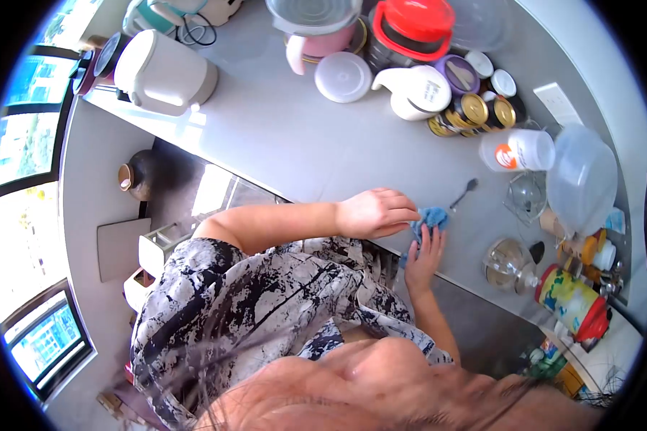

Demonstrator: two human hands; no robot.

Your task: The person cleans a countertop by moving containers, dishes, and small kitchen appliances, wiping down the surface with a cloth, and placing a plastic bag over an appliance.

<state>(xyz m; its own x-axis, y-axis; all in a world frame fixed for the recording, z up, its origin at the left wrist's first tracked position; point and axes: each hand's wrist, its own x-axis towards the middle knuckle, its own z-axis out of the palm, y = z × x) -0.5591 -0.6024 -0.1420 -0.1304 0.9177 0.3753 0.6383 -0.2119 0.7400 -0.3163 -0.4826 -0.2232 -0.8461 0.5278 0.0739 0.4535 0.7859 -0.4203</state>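
Observation:
A crumpled blue cloth (pixel 433 216) lies at the front edge of the grey countertop (pixel 287 136). My right hand (pixel 424 260) is closed over it, fingers spaced across the fabric, with some cloth showing on both sides of the fingers. From the left, my left hand (pixel 374 214) reaches over the edge with loosely bent fingers, its fingertips beside the cloth; whether they touch it is unclear. No object shows in that hand. A small dark spoon (pixel 464 194) rests on the counter just beyond the cloth.
Toward the back stand a red-lidded container (pixel 415 25), a white pitcher (pixel 413 92), gold-topped cans (pixel 473 109) and a round lid (pixel 343 77). Rightward are a clear plastic tub (pixel 582 176), a glass vessel (pixel 507 262) and a colourful canister (pixel 571 302). A white kettle (pixel 162 72) stands far left.

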